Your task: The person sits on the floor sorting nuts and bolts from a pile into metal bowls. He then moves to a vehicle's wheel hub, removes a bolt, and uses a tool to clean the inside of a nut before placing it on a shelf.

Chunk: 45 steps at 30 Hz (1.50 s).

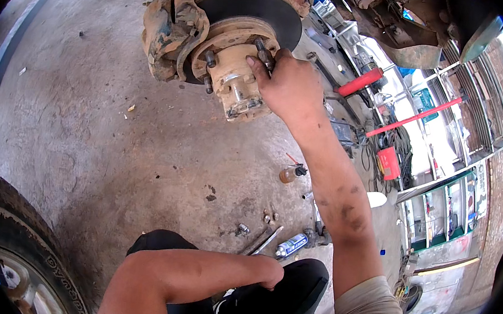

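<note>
A rusty wheel hub (232,76) with protruding studs sits in front of a dark brake disc (247,14). My right hand (292,82) reaches up to the hub and is closed, with thumb and fingers around a wheel stud (265,54) on its upper right. A second stud (211,59) sticks out bare on the left of the hub. The brake caliper (172,34) is dirty and clasps the disc's left side. Across my lap lies my left forearm, and my left hand (267,272) rests by my dark-clad knee; its fingers are hidden.
On the floor lie a spray can (292,245), a metal bar (269,240) and several small metal pieces. A bottle of amber liquid (290,173) stands beyond them. A tyre (13,243) is at lower left. A red-handled jack (361,83) and metal shelving (440,205) occupy the right.
</note>
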Each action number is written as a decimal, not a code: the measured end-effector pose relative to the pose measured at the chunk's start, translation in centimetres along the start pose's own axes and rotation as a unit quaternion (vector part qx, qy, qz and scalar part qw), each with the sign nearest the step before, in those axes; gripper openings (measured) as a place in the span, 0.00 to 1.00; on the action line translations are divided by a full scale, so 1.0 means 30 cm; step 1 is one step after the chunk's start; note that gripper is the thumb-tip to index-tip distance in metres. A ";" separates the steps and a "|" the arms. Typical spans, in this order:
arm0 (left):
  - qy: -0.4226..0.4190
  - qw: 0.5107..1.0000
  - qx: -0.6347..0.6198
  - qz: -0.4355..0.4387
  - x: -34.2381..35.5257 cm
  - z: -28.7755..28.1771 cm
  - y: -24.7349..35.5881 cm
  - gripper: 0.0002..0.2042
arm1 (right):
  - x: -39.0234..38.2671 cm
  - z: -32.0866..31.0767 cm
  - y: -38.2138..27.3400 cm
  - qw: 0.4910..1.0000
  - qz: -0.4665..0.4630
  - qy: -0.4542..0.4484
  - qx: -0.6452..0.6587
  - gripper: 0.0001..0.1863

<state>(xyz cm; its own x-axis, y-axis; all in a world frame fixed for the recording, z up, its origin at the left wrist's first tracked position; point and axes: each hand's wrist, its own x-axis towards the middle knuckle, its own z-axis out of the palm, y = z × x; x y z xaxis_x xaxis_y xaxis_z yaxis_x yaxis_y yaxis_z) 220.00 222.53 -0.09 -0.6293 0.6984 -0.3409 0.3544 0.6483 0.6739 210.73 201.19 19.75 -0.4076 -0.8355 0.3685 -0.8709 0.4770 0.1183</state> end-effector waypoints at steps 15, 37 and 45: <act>-0.004 1.000 0.017 -0.012 -0.010 -0.012 0.019 0.21 | 0.024 0.017 0.024 0.999 -0.005 -0.035 0.008 0.27; -0.019 1.000 0.016 -0.014 0.022 0.000 0.009 0.20 | 0.049 0.055 0.053 0.979 -0.031 0.079 0.185 0.20; -0.037 0.999 0.008 -0.017 0.034 0.000 -0.003 0.20 | 0.021 0.067 0.075 0.983 0.009 0.042 0.176 0.23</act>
<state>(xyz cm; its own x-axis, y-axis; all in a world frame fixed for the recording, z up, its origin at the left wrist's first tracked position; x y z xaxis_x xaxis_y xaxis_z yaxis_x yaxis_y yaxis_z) 219.32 223.19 -0.50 -0.5883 0.6958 -0.4120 0.3443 0.6765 0.6510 207.95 201.19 18.40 -0.4131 -0.7948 0.4445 -0.9107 0.3558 -0.2099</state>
